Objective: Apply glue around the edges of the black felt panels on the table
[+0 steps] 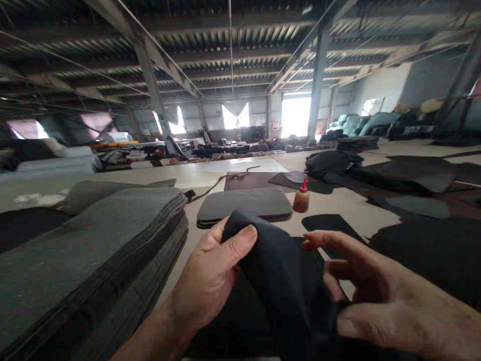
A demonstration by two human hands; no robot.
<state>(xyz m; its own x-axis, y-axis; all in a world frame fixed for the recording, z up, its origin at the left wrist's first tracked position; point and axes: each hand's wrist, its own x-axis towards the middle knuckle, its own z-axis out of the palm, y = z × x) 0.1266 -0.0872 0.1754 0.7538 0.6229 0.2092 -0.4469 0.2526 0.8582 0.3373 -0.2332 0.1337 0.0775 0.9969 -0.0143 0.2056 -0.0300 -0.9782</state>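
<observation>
A piece of smooth black fabric (278, 265) hangs between my two hands, its upper end folded over. My left hand (214, 271) is closed on that end, thumb pressed flat on top and fingers behind. My right hand (376, 291) has its lower edge gathered between the thumb and the curled fingers, while the index finger reaches out apart from it. Part of this right grip is hidden by the cloth. Just beyond lies a low stack of grey rounded panels (244, 203). Beside it stands a glue bottle (301, 199) with a red nozzle.
At the left rises a tall stack of grey felt-like sheets (112, 220). Dark cut pieces (334, 228) lie on the pale table (361, 200) at the right. Farther back are a black bundle (332, 164), a thin brown strip (218, 183) and more dark sheets (409, 173).
</observation>
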